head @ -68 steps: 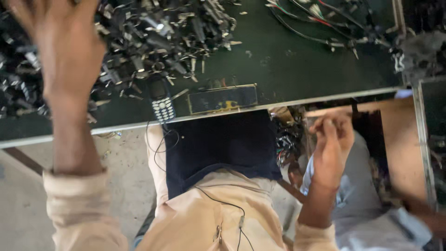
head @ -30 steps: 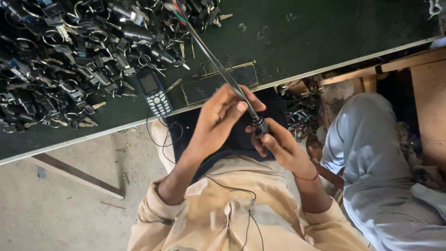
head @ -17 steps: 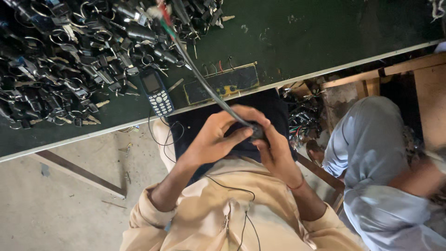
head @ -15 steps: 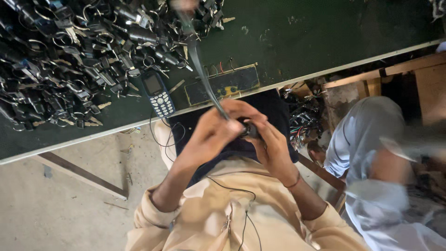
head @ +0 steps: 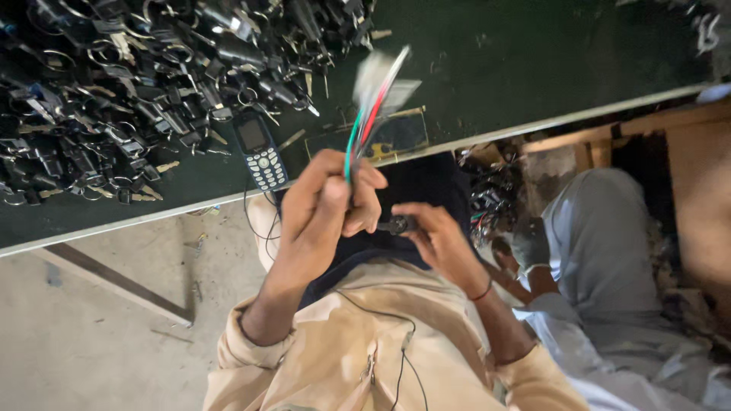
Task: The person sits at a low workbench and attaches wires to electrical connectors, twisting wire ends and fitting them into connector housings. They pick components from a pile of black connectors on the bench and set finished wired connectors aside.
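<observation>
The head camera looks down over a person seated at the near edge of a dark green table (head: 533,68). The left hand (head: 324,202) is raised above the lap with its fingers closed around a bundle of coloured wires (head: 365,125), green, red and white strands that fan up toward the table and blur at their far ends. The right hand (head: 434,236) sits lower and to the right, just beside the left, its fingertips pinched on a small dark plug-like part (head: 397,224) at the lower end of that wiring; how the part joins the strands is hidden behind the left hand.

On the far left of the table lies a big heap of dark key-and-lock parts (head: 137,84) with metal rings and blades. A small button phone (head: 259,158) lies at the table's near edge, just left of the raised wires, with a thin cable running off it toward the lap. Another person in pale clothing (head: 609,274) sits on the right, near a tangle of wiring (head: 491,205) under the table edge.

As I judge it, the grip on the bundle is high, so the free strands may whip and catch the phone or its cable and drag it off the edge. The pinch on the dark part looks light; a tug from the left hand could pull it loose or strain a strand.
</observation>
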